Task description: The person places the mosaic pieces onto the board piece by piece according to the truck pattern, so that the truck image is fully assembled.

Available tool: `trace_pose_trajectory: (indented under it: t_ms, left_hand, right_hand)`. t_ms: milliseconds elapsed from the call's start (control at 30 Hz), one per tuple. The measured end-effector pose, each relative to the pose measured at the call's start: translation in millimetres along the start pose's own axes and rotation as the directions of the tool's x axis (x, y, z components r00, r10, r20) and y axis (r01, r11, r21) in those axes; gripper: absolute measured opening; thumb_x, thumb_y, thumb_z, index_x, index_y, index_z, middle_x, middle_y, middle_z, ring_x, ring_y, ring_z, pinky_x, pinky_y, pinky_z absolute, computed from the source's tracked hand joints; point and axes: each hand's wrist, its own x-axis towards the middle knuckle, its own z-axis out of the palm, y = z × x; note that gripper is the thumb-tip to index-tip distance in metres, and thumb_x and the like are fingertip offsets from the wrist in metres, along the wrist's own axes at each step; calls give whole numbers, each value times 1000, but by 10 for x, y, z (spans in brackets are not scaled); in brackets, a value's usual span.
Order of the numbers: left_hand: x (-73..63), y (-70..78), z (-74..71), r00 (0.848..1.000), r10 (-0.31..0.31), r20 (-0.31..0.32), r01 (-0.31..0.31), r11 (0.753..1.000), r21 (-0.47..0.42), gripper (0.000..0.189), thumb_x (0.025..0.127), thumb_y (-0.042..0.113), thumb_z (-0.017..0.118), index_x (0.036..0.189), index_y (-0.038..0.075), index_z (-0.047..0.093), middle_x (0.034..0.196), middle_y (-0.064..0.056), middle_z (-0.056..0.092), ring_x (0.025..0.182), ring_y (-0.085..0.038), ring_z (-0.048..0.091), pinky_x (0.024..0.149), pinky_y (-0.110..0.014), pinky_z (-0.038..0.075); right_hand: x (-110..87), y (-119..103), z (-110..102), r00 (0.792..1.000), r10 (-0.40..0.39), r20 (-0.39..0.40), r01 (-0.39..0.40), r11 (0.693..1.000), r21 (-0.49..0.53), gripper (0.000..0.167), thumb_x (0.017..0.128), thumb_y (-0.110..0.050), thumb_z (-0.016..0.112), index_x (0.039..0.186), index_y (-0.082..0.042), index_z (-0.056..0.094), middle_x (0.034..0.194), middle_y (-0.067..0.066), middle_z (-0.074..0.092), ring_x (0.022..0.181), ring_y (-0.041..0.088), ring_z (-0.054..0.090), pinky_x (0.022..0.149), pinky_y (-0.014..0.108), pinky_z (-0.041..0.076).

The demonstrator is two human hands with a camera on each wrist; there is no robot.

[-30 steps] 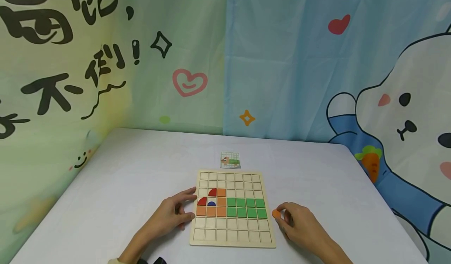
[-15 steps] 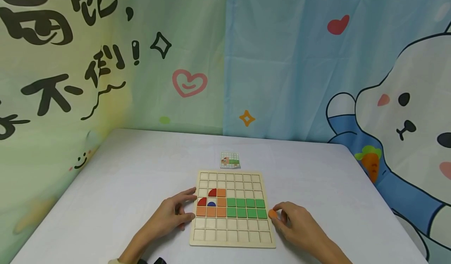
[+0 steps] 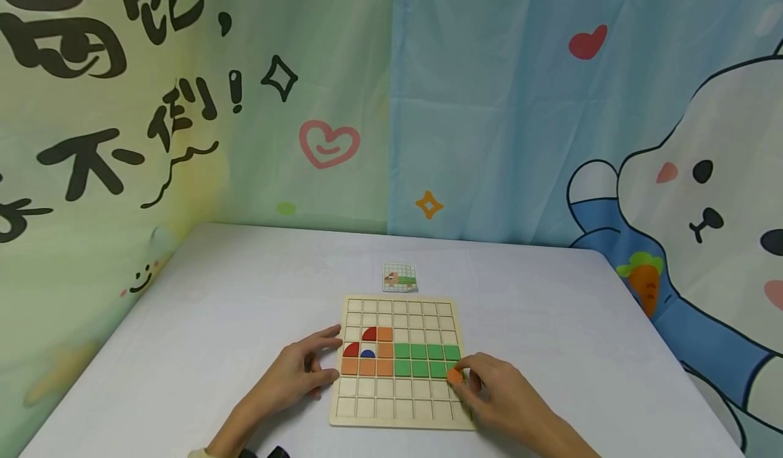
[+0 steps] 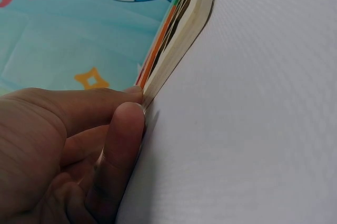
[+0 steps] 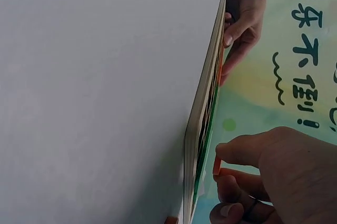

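A wooden grid board (image 3: 400, 410) lies on the table, with orange tiles (image 3: 366, 367), green tiles (image 3: 419, 368), red quarter-round tiles (image 3: 370, 334) and a small blue half-round (image 3: 368, 354) set in its cells. My left hand (image 3: 302, 363) rests thumb and fingertips against the board's left edge; the left wrist view shows them touching the wooden side (image 4: 176, 50). Over the right edge, my right hand (image 3: 498, 390) pinches an orange tile (image 3: 455, 376) between thumb and fingers, just below the last green cells. In the right wrist view that thin tile (image 5: 217, 165) stands edge-on, beside the board.
A small pattern card (image 3: 399, 278) lies behind the board, printed with a similar coloured grid picture. Printed cloth (image 3: 465, 104) hangs behind the white-covered table (image 3: 538, 295). A bit of orange (image 5: 171, 220) shows at the bottom of the right wrist view.
My right hand has moved left with the orange tile, from beside the board to over its right edge. The left hand and the board have stayed where they were.
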Motion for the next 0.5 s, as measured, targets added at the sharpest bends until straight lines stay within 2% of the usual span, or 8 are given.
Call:
trace_pose_trajectory:
  t_ms: [333, 500]
  left_hand:
    - [-7, 12, -5, 1000, 20, 4, -20, 1000, -19, 57, 92, 9, 81, 143, -3, 61, 168, -18, 44, 57, -11, 61, 60, -21, 48]
    - [-5, 12, -6, 1000, 19, 2, -19, 1000, -8, 57, 91, 9, 81, 143, -4, 61, 167, -19, 44, 57, -11, 61, 60, -21, 48]
  right_hand:
    - [7, -79, 71, 997, -38, 62, 37, 999, 4, 14, 98, -22, 76, 109, -14, 74, 82, -18, 55, 71, -8, 43, 62, 17, 43]
    - [-6, -100, 102, 995, -85, 43, 87, 995, -49, 9, 100, -23, 74, 106, -17, 74, 82, -19, 53, 70, -9, 40, 61, 15, 41]
